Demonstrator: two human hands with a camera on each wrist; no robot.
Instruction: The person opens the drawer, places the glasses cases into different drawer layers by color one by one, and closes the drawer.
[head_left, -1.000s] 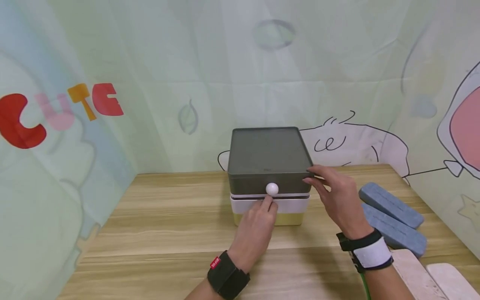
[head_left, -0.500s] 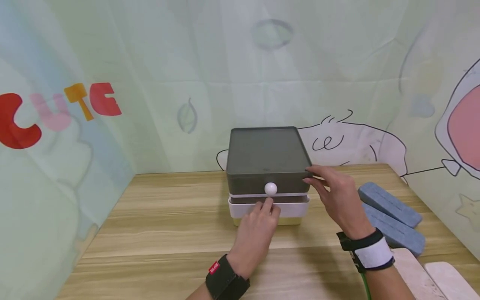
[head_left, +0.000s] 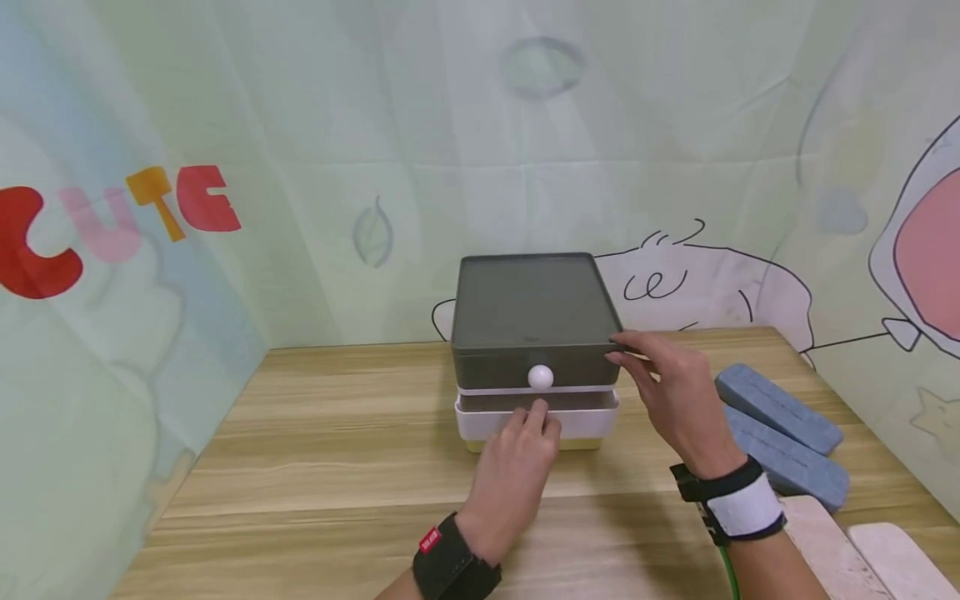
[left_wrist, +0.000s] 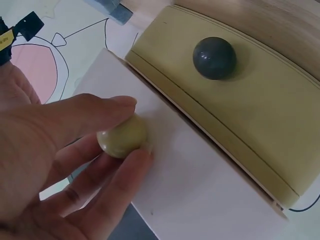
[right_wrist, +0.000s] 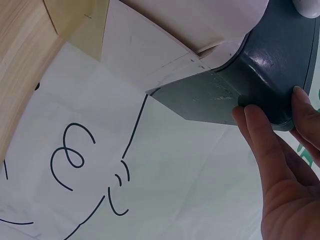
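Note:
A small desktop drawer box (head_left: 534,300) stands on the table, with a dark grey upper part, a white drawer (head_left: 482,427) in the middle and a yellow drawer (left_wrist: 260,102) at the bottom. The white drawer sticks partly out, a gap showing behind its front. My left hand (head_left: 513,471) pinches its round yellow knob (left_wrist: 124,139) between thumb and fingers, as the left wrist view shows. My right hand (head_left: 675,387) grips the dark top's front right corner, thumb and fingers on either side. A white knob (head_left: 541,377) and a dark knob (left_wrist: 214,58) are untouched.
Two blue-grey blocks (head_left: 783,454) lie to the right of the box, beside my right wrist. Pale flat slabs (head_left: 896,558) lie nearer the front right edge. A printed cloth backdrop (head_left: 337,208) rises behind the wooden table (head_left: 315,450).
The white drawer has slid out toward me from nearly closed, my left hand drawing back and slightly down with its knob. My right hand has kept its grip on the corner.

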